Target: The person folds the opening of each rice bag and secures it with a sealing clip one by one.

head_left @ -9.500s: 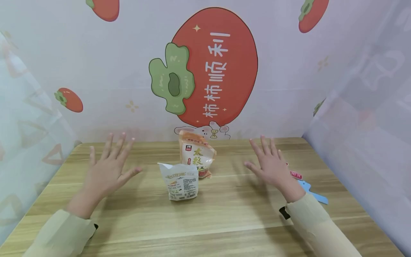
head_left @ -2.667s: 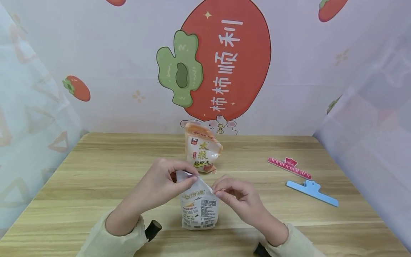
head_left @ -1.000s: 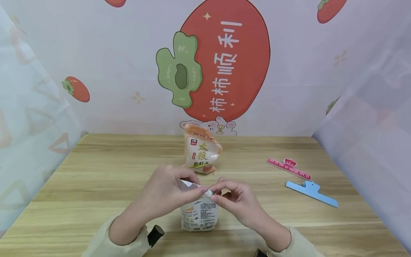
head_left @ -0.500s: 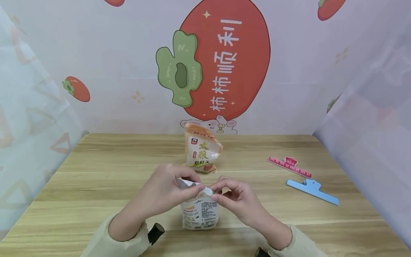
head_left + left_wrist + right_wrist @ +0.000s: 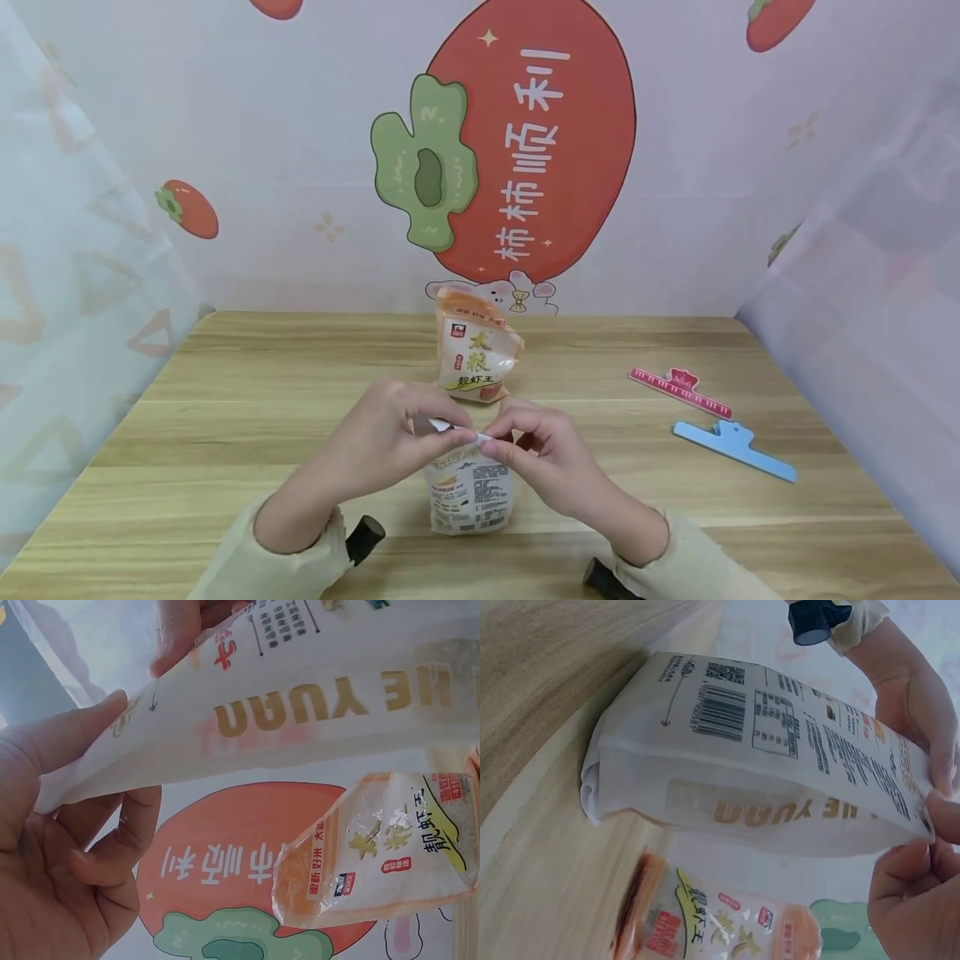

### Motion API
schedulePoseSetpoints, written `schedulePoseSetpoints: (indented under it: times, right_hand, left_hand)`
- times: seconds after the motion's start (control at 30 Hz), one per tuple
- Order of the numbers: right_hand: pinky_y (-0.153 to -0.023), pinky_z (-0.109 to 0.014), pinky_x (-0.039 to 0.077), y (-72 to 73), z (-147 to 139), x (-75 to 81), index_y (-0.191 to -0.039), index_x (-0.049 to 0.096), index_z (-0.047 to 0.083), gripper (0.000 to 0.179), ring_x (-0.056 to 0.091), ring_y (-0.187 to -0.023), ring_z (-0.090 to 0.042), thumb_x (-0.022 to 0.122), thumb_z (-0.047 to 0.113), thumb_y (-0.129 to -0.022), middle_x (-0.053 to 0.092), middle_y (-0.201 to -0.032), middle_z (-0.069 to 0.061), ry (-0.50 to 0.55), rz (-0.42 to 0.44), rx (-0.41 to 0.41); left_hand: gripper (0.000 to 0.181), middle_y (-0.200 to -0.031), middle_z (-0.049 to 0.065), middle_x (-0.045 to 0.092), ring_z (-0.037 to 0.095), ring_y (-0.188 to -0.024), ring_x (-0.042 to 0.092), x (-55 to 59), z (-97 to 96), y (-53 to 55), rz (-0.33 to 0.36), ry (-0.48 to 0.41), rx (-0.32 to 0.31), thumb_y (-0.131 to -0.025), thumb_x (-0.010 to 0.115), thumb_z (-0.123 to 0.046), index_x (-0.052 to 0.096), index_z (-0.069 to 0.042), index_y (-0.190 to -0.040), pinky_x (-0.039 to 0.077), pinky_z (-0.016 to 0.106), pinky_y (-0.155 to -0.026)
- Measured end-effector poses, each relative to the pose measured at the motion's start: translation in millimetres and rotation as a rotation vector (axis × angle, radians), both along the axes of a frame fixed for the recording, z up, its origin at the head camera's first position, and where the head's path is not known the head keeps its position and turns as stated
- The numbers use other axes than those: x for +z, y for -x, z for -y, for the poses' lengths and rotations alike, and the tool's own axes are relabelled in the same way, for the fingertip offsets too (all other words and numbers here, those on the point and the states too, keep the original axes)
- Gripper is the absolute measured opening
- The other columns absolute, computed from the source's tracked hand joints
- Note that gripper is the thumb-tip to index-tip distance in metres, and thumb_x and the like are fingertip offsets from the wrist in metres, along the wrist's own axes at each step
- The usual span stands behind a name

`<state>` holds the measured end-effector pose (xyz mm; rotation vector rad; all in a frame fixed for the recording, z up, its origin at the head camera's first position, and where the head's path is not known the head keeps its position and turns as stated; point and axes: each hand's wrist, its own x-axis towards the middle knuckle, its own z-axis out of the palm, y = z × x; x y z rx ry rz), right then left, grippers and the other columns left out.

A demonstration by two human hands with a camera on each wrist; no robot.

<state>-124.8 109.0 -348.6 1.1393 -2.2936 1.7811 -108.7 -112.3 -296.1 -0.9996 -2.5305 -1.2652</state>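
A white paper-like bag [image 5: 471,492] with printed text and a barcode stands upright at the middle front of the table. My left hand [image 5: 386,433] pinches the left part of its top edge between thumb and fingers. Close beside it, my right hand [image 5: 551,454] pinches the top edge farther right, and the two thumbs nearly meet. In the left wrist view the bag's side [image 5: 285,712] shows gold letters. The right wrist view shows its base [image 5: 592,780] on the table. An orange-and-white rice bag [image 5: 480,354] stands just behind.
A pink clip [image 5: 678,392] with a piano-key pattern and a blue clip [image 5: 735,450] lie at the right on the wooden table [image 5: 225,467]. Behind the table hangs a printed backdrop [image 5: 300,108]; pale curtains [image 5: 862,275] close off the sides.
Earlier both hands lay spread apart; since then they have taken hold of the white bag, which sits nearer the front. Its top is now folded lower, and my right hand has shifted left.
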Motion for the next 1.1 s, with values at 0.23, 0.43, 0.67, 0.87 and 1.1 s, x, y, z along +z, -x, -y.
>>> schedulePoseSetpoints:
  times: [0.23, 0.43, 0.67, 0.87, 1.1]
  right_hand:
    - [-0.049, -0.018, 0.037, -4.7, 7, 0.1, -0.085, 0.072, 0.011, 0.011, 0.041, -0.060, -0.002, 0.069, 0.001, -0.089, 0.051, -0.069, 0.001, 0.021, -0.175, -0.096]
    - [-0.047, -0.021, 0.038, -6.5, 11, 2.8, -0.085, 0.071, 0.010, 0.007, 0.041, -0.062, -0.003, 0.070, 0.004, -0.089, 0.047, -0.067, 0.002, 0.018, -0.330, -0.087]
    - [-0.050, -0.019, 0.038, -5.5, 12, 1.1, -0.084, 0.070, 0.012, 0.013, 0.041, -0.063, -0.003, 0.072, 0.000, -0.086, 0.046, -0.067, 0.003, 0.017, -0.373, -0.094]
    - [-0.053, -0.015, 0.039, -6.1, 10, -0.2, -0.089, 0.071, 0.011, 0.008, 0.042, -0.064, -0.001, 0.071, 0.004, -0.088, 0.046, -0.069, 0.004, -0.009, -0.419, -0.085]
    - [-0.060, -0.012, 0.042, -11.8, 2, 2.1, -0.098, 0.072, 0.010, 0.016, 0.045, -0.071, -0.001, 0.070, -0.001, -0.087, 0.048, -0.074, 0.006, -0.078, -0.417, -0.085]
  left_hand:
    - [0.007, -0.079, -0.016, 0.069, -0.001, -0.073, 0.062, 3.8, -6.3, -6.1, 0.018, 0.034, 0.134, -0.083, 0.078, -0.018, 0.075, -0.024, -0.081, 0.052, 0.021, -0.064]
    - [0.008, -0.070, -0.019, 0.066, 0.002, -0.067, 0.050, 14.1, -13.5, -14.5, -0.270, 0.259, 0.240, -0.077, 0.085, -0.028, 0.077, -0.027, -0.076, 0.039, 0.015, -0.055]
    - [0.010, -0.064, -0.018, 0.064, 0.001, -0.059, 0.048, 30.9, -12.0, -7.9, -0.367, 0.473, 0.147, -0.076, 0.086, -0.028, 0.076, -0.027, -0.072, 0.034, 0.016, -0.053]
    - [0.010, -0.061, -0.020, 0.060, -0.003, -0.055, 0.040, 28.5, -6.9, -2.0, -0.273, 0.426, 0.100, -0.077, 0.084, -0.029, 0.075, -0.026, -0.073, 0.033, 0.015, -0.052]
    - [0.010, -0.063, -0.017, 0.061, -0.005, -0.055, 0.042, 26.1, 1.1, 4.7, -0.315, 0.389, -0.008, -0.082, 0.082, -0.024, 0.074, -0.023, -0.075, 0.035, 0.013, -0.052]
